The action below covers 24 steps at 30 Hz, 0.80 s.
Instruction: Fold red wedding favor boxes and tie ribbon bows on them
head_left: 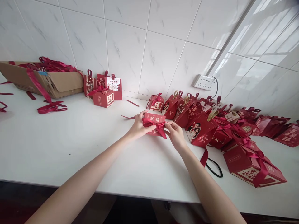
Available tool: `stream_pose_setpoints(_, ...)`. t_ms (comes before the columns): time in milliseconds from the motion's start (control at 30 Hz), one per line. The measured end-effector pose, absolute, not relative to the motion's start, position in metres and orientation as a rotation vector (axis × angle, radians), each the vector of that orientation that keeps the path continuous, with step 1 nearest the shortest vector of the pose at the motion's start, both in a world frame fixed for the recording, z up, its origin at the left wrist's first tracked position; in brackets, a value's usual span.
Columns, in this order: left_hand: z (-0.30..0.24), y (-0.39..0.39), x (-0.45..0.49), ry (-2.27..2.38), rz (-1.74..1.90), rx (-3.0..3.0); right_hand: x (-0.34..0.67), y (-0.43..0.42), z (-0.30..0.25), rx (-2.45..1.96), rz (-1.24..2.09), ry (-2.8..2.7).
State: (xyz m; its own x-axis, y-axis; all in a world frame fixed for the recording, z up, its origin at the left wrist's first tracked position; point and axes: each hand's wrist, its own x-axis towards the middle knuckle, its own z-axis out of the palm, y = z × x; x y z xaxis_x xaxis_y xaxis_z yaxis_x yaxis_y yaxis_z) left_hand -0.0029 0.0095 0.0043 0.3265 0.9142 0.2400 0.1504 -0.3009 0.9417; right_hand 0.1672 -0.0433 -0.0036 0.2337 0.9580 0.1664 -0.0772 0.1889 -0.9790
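In the middle of the white table, a small red gift box (pixel 154 118) with pale lettering sits between my hands. A dark red ribbon (pixel 158 125) runs across its top and is formed into a bow, one tail hanging at the front right. My left hand (pixel 139 127) is closed at the box's left side, thumb pressed on the bow's left part. On the other side, my right hand (pixel 174 133) pinches the bow's right loop between thumb and fingers. The box's left side is partly hidden behind my left hand.
A cardboard box (pixel 67 84) full of red ribbons stands at the back left. Beside it are several red gift boxes (pixel 102 99). Many more boxes (pixel 202 129) crowd the right side. A black loop (pixel 218 169) lies near my right forearm. A socket strip (pixel 205 82) hangs on the wall.
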Motion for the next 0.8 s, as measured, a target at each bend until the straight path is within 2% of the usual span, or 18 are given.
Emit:
stream_pose_setpoints(567,0.005,0.007,-0.001,0.963,1.024,1.641,0.171,-0.044,-0.003,-1.258,0.823,-1.132)
stream_pose_setpoints(800,0.0,0.005,0.006,1.071,1.119,1.679,0.161,-0.059,0.008,-1.355,0.145,-1.202)
